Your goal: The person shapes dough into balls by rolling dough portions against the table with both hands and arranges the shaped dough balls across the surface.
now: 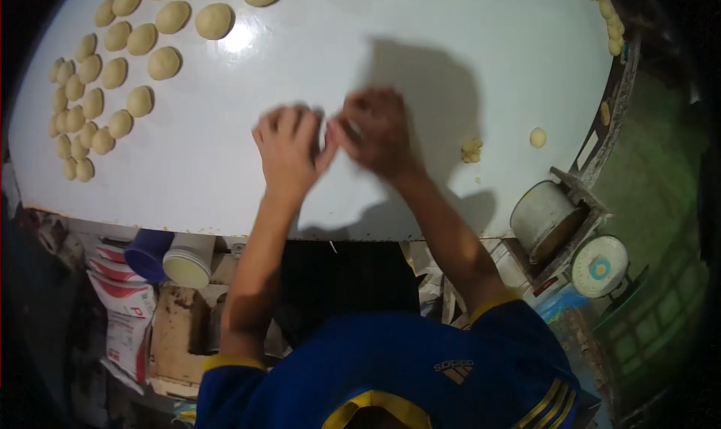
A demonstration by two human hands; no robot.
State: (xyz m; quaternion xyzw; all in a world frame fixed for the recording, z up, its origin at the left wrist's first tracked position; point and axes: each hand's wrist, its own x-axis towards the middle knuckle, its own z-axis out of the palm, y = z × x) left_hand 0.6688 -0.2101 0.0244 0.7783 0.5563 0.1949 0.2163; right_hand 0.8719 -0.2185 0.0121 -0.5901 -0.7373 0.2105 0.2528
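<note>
Head view: I log the left hand (289,144) and the right hand (379,132) as motion-blurred over the middle of the surface (225,177), fingers bent, thumbs close together. Whether the hands pinch anything, or touch the surface, I cannot tell. A shadow (439,76) dims the stretch around the right hand. Dough balls (163,63) lie spread over the upper left, well apart from the left hand; the farthest are cut off by my frame. A line of pale lumps (604,12) at the far right edge is also cropped. To the right of the right hand I note a crumbly scrap (472,151), then one small ball (538,137). A metal pot (541,211), its interior too dark to read, sits at the near right edge, a dial scale (599,266) just beside it. The surface's near edge partly hides a purple bucket (143,255) and a white bucket (188,262); printed bags (126,324) lie near these. My corners go black.
</note>
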